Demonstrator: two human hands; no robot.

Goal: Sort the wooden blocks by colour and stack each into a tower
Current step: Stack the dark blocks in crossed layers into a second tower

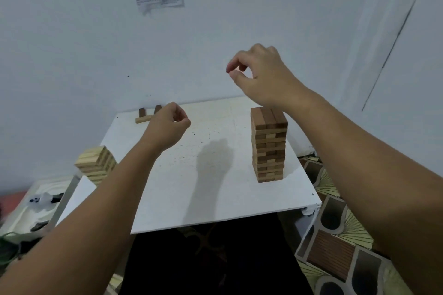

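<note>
A tall tower of dark brown blocks [269, 143] stands on the right of the white table [215, 194]. A shorter tower of pale blocks [96, 163] stands at the table's left edge, partly behind my left forearm. At the far left corner lie two dark blocks [142, 112] and one pale block [143, 119]. My right hand [259, 76] hovers above the dark tower, fingers and thumb pinched together with nothing between them. Over the table near the loose blocks, my left hand [167, 124] is loosely curled and holds nothing.
The table stands against a white wall with a paper notice [159, 0] on it. A white box with small items [31, 208] sits at the lower left. A patterned floor mat [335, 246] lies to the right of the table.
</note>
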